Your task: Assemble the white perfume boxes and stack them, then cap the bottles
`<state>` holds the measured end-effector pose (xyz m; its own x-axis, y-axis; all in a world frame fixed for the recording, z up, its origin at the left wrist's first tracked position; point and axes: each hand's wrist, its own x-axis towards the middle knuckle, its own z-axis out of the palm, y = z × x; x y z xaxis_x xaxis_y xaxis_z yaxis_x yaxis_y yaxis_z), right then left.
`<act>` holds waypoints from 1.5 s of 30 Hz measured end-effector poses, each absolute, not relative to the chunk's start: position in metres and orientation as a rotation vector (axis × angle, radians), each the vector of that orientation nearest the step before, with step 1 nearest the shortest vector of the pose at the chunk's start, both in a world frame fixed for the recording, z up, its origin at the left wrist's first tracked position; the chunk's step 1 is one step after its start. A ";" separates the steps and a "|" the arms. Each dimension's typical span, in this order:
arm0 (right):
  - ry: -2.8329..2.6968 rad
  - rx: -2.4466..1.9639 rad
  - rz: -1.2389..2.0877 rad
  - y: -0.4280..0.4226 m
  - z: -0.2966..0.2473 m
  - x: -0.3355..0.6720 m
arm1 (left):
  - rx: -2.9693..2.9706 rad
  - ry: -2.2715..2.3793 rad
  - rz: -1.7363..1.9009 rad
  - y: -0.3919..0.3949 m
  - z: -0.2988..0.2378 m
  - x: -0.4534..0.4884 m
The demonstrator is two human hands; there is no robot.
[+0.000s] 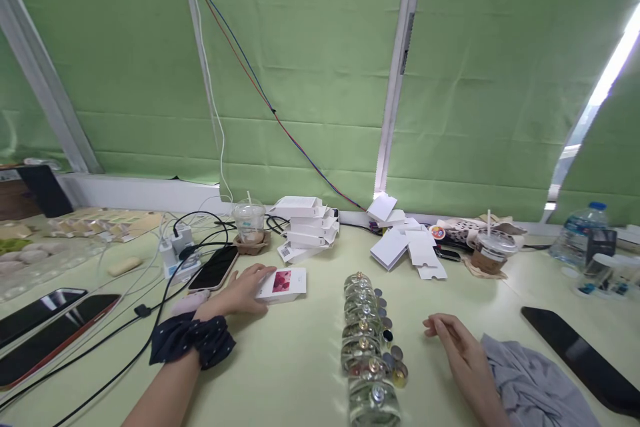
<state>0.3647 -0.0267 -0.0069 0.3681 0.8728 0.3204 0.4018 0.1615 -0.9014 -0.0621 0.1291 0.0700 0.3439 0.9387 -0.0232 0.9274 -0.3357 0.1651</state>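
Note:
My left hand (247,290), with a dark dotted scrunchie at the wrist, grips the left end of a small white box (291,282) that has a pink picture on its face. The box is low at the tabletop. My right hand (460,347) is held above the table with its fingers loosely bent and nothing visible in them. Nearest to it stands a row of small glass jars (363,345) with metal-looking pieces on their tops. Along the row's right side lie several small round discs (396,352).
A stack of white boxes (313,230) stands at the back, with loose white cartons (407,243) to its right. Phones (215,268), chargers (177,250) and cables crowd the left. Plastic drink cups (493,250), a water bottle (583,227) and a grey cloth (535,383) are at the right.

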 end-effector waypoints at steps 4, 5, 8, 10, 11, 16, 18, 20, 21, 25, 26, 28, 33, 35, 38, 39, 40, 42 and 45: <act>-1.220 -1.452 0.479 -0.025 -0.008 0.371 | 2.414 1.722 0.133 0.106 0.067 -0.063; -1.219 -1.457 0.475 -0.025 -0.008 0.373 | 2.407 1.732 0.150 0.100 0.065 -0.062; -1.226 -1.462 0.452 -0.027 -0.005 0.373 | 2.410 1.761 0.238 0.080 0.061 -0.057; -1.239 -1.446 0.410 -0.028 0.000 0.370 | 2.429 1.775 0.317 0.068 0.060 -0.053; -1.243 -1.435 0.386 -0.030 0.004 0.368 | 2.447 1.770 0.389 0.063 0.061 -0.050; -1.256 -1.400 0.310 -0.039 0.030 0.348 | 2.466 1.633 0.992 0.040 0.070 -0.032; -1.274 -1.391 0.295 -0.044 0.038 0.339 | 2.436 1.593 1.151 0.031 0.076 -0.021; -1.300 -1.379 0.275 -0.049 0.045 0.330 | 2.411 1.554 1.248 0.022 0.081 -0.008; -1.318 -1.369 0.263 -0.052 0.048 0.327 | 2.400 1.536 1.277 0.017 0.083 -0.002; -1.388 -1.322 0.256 -0.063 0.061 0.314 | 2.364 1.477 1.341 0.000 0.085 0.020; -1.406 -1.311 0.264 -0.066 0.064 0.311 | 2.357 1.459 1.353 -0.003 0.084 0.025; -1.446 -1.273 0.282 -0.072 0.069 0.304 | 2.333 1.423 1.373 -0.011 0.082 0.034; -1.497 -1.116 0.287 -0.085 0.072 0.276 | 2.275 1.343 1.403 -0.032 0.076 0.058; -1.474 -1.098 0.283 -0.088 0.069 0.264 | 2.253 1.323 1.420 -0.038 0.074 0.066; -1.462 -1.089 0.318 -0.091 0.062 0.252 | 2.220 1.303 1.428 -0.044 0.071 0.074; -1.465 -1.079 0.333 -0.091 0.061 0.250 | 2.208 1.298 1.430 -0.046 0.071 0.076; -1.471 -1.067 0.351 -0.091 0.059 0.249 | 2.196 1.285 1.432 -0.047 0.070 0.079; -1.480 -1.050 0.394 -0.091 0.055 0.248 | 2.152 1.246 1.461 -0.051 0.068 0.085; -1.465 -1.072 0.476 -0.091 0.051 0.249 | 2.049 1.140 1.528 -0.059 0.065 0.094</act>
